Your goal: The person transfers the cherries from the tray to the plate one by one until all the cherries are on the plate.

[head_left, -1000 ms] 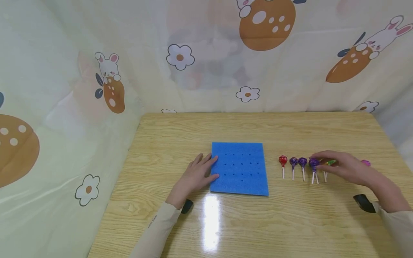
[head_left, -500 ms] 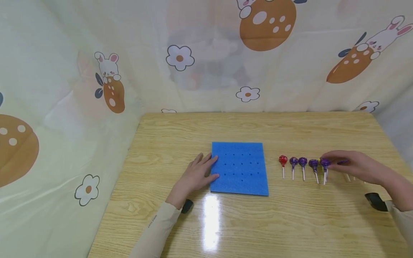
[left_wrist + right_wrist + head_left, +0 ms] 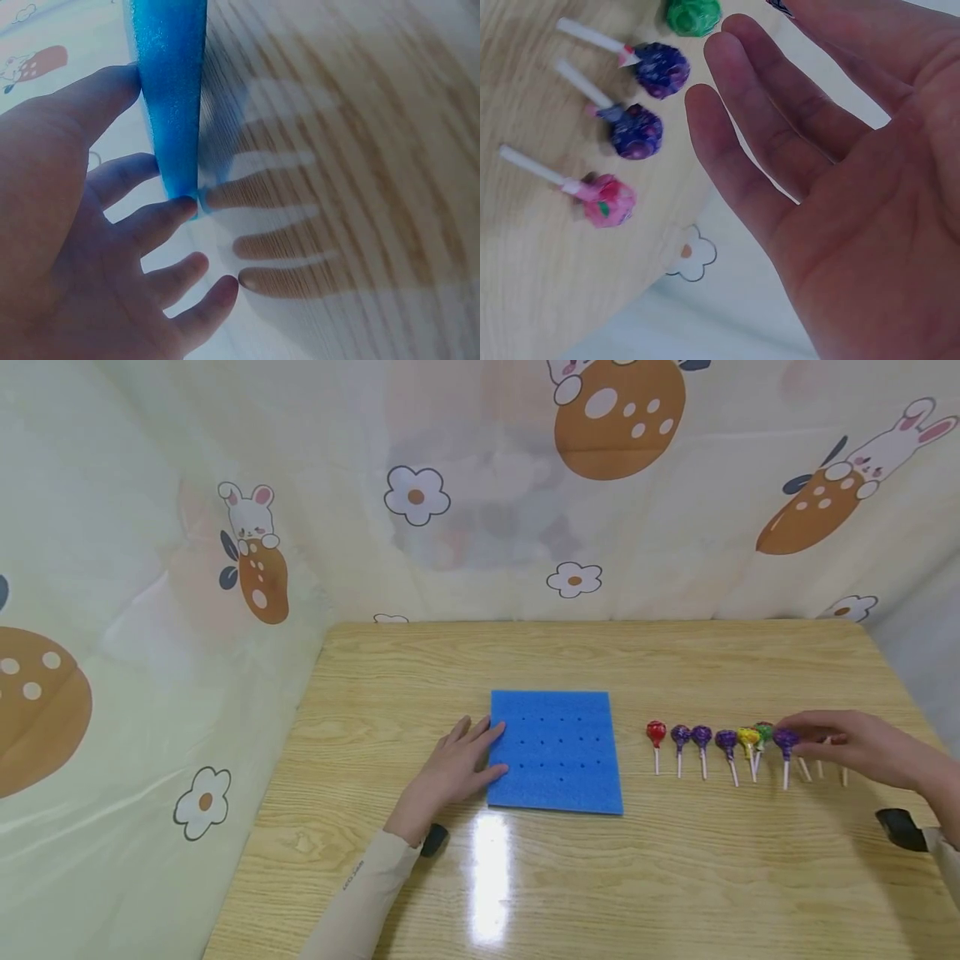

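Note:
In the head view a square blue foam board (image 3: 555, 752) with rows of small holes lies on the table. Its left edge is touched by the thumb and fingers of my left hand (image 3: 457, 760), spread out and fairly straight; the left wrist view shows the fingertips against the board's side. My right hand (image 3: 847, 739) pinches a purple-wrapped lollipop (image 3: 786, 740) by its head, stick pointing toward me. Beneath and beside that hand lie a green lollipop (image 3: 694, 15), two purple ones and a pink lollipop (image 3: 609, 201), partly hidden in the head view.
To the right of the board, a red lollipop (image 3: 656, 732), several purple ones and a yellow lollipop (image 3: 747, 737) lie in a row. A patterned curtain (image 3: 480, 527) hangs behind the table (image 3: 405, 668) and along its left side.
My right hand has moved right along the row with the pinched purple lollipop, uncovering the yellow lollipop and a green one. The left hand and foam board have stayed put.

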Tool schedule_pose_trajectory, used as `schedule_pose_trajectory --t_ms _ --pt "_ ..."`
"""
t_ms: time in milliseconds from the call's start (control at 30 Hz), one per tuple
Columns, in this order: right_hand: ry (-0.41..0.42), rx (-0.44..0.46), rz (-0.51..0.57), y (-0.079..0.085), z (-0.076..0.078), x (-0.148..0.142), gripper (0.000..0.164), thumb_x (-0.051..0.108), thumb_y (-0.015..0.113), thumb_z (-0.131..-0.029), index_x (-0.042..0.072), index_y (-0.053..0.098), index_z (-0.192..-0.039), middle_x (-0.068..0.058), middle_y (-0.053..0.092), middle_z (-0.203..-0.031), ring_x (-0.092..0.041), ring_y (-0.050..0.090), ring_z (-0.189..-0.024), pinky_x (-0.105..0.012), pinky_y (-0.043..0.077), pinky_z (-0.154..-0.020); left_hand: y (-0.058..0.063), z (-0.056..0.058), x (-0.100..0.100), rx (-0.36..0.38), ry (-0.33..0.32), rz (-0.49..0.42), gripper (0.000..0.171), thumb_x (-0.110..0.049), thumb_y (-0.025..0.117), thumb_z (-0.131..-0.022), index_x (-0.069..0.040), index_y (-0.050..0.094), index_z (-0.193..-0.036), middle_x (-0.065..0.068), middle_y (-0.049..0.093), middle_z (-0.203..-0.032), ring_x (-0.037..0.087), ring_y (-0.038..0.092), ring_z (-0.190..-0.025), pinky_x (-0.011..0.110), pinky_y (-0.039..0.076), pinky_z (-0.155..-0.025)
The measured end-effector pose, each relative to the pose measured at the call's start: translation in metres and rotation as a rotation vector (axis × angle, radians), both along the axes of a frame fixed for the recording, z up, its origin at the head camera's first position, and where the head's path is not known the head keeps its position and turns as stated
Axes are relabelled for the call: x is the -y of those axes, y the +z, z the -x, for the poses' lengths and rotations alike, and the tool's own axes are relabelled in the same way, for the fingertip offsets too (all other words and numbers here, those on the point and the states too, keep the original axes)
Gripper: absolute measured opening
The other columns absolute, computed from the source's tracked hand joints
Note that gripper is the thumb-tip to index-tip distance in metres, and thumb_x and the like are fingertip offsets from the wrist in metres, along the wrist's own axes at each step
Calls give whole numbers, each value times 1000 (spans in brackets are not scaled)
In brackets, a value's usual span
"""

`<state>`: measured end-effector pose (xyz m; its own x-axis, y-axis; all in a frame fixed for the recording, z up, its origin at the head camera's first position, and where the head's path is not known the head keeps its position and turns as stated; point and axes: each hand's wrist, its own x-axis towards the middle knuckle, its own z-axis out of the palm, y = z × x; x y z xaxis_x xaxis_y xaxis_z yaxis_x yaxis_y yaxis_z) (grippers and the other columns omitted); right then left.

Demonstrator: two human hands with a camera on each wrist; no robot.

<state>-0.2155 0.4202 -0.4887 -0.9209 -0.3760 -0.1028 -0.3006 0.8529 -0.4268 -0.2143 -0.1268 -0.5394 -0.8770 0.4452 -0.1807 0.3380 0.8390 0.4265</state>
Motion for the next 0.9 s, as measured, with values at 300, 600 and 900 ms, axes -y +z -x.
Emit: schedule_pose_trajectory --t_ms 300,600,900 --pt "-29 -27 -8 -6 -2 -23 35 13 69 -95 1 66 -127 22 66 -111 17 55 -88 -20 52 -66 0 0 1 6 4 -11 70 -51 53 -102 -26 25 -161 4 18 -169 35 9 -157 62 20 -123" --pt "-90 82 -87 -4 -4 -39 42 11 67 -96 -10 57 -131 -35 63 -119 -3 64 -80 -51 57 -74 -1 1 0 4 3 3 70 -51 52 -102 -26 25 -161 4 18 -169 35 9 -157 62 21 -122" --pt "-152 -26 -58 -25 4 -101 33 7 72 -91 -10 63 -118 -5 75 -94 23 45 -73 -28 56 -62 1 0 0 9 4 -1 70 -51 52 -101 -27 25 -161 3 17 -169 35 9 -157 62 20 -122"
